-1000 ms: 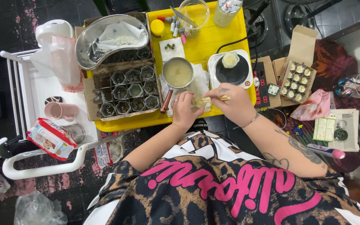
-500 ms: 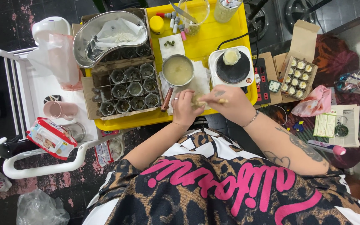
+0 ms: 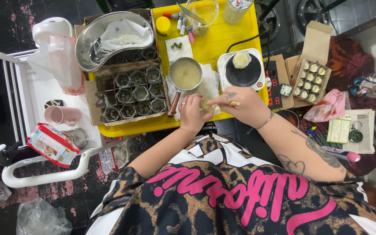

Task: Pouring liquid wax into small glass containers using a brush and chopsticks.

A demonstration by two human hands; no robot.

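Since a second ago my right hand (image 3: 242, 106) has drawn slightly in toward my left, and both hands have stayed together at the near edge of the tray. Largest before me is the yellow tray (image 3: 216, 41), filling the 12 o'clock side of my view. On it, at 11 o'clock from my hands, lies the cardboard box of small grey pots (image 3: 133, 95), with the kidney-shaped steel basin (image 3: 88, 41) beyond it. Straight up at 12 o'clock from my hands stands the little saucepan of pale liquid (image 3: 186, 74), its handle angled down toward my left wrist, and at 1 o'clock the white hot plate (image 3: 242, 72) carries a small cup. My left forearm comes up from 6 o'clock, wrist bent, and my left hand (image 3: 192, 113) curls shut around a small clear cup (image 3: 205, 104), held just above the tray's near edge. My right forearm comes in from 4 o'clock; its fingers are pinched closed on a thin wooden stick (image 3: 233, 103), whose tip rests at the cup.
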